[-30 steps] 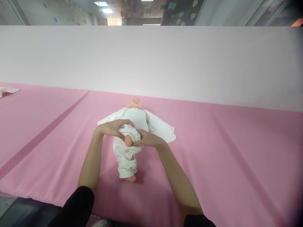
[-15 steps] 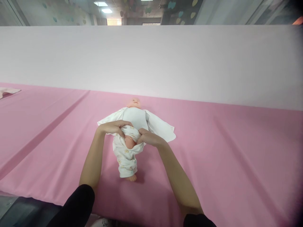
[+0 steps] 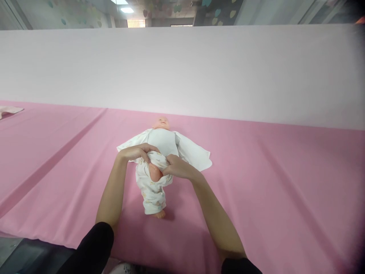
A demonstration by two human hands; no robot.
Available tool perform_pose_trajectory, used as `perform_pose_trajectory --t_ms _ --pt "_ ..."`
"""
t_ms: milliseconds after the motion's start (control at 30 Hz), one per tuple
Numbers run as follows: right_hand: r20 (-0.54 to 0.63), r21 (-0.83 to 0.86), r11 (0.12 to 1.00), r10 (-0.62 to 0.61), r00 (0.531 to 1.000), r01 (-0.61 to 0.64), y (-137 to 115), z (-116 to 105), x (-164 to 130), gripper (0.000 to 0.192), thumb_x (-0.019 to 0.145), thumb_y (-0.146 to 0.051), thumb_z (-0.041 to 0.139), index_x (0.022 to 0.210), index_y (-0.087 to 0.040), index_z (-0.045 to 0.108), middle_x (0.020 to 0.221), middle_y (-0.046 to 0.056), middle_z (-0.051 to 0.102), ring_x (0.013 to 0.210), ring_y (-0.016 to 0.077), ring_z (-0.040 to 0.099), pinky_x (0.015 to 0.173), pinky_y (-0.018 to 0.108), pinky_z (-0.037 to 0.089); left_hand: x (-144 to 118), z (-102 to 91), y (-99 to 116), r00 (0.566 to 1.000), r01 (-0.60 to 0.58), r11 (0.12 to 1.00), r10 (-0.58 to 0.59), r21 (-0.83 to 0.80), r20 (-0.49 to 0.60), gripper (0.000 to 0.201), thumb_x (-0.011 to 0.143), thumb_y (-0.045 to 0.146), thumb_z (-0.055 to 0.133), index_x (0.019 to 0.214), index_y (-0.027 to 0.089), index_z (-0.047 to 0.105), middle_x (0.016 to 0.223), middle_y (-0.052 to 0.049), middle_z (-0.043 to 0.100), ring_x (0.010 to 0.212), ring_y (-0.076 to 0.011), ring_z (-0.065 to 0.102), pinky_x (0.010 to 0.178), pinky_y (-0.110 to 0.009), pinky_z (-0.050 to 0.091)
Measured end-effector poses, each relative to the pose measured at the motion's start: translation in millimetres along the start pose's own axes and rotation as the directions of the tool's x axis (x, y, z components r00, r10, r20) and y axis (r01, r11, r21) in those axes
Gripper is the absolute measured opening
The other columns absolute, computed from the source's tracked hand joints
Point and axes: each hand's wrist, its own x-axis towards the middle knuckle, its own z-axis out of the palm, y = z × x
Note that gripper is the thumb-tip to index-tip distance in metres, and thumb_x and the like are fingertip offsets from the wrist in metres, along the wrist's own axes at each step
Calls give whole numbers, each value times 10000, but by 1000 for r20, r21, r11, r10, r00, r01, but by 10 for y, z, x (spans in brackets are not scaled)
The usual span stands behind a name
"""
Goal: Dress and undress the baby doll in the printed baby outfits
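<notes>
A baby doll [image 3: 162, 122] lies on its back, head away from me. White patterned baby trousers [image 3: 151, 192] cover one of its legs, and a bare foot [image 3: 160, 214] comes out at the cuff. Its other foot [image 3: 155, 173] shows between my hands, framed by bunched trouser cloth. My left hand [image 3: 138, 151] grips the cloth on the left of that foot; my right hand [image 3: 178, 166] pinches it on the right. Some fingertips are hidden in the folds. A white long-sleeved top [image 3: 194, 152] is spread out around the doll's torso.
Pink padded sheeting [image 3: 256, 198] covers the surface under the doll. Behind it stands a plain white panel [image 3: 182, 72], with glass above. A pale cloth [image 3: 10, 110] lies at the far left. The surface's near edge runs along the lower left.
More of the foot between my hands shows now, as the bunched cloth has slid back a little. Both hands stay on the cloth; the view has tilted slightly.
</notes>
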Motion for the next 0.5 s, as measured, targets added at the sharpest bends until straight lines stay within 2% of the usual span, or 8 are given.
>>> perform_pose_trajectory --t_ms 133,233,367,500 --pt "-79 -167 979 -133 988 118 15 -18 -67 203 681 -175 580 666 -183 377 673 -25 392 601 109 357 523 274 231 -6 -19 -21 1000 -16 999 16 45 5 376 651 125 630 1024 167 638 941 -13 616 866 -154 542 698 -218 407" --pt "-88 -174 973 -170 981 153 59 -64 -80 184 727 -240 626 747 -173 457 731 -18 437 650 120 395 547 264 266 -7 -22 -36 999 -32 997 31 67 14 318 701 192 634 1017 156 620 895 -11 584 800 -135 506 658 -213 378" --pt "30 12 991 -131 991 131 122 -157 -39 295 719 -384 720 824 -164 553 728 -21 466 664 123 417 560 245 296 -25 11 -3 999 -38 987 37 156 9 344 815 301 627 1133 178 584 999 -25 594 861 -137 523 707 -210 397" --pt "200 275 952 -192 961 133 208 -234 58 369 618 -336 824 855 -155 608 784 -8 534 746 145 485 644 249 380 -24 43 44 998 -58 981 50 184 50 367 876 376 585 1196 196 567 1093 -42 601 988 -158 543 813 -224 425"
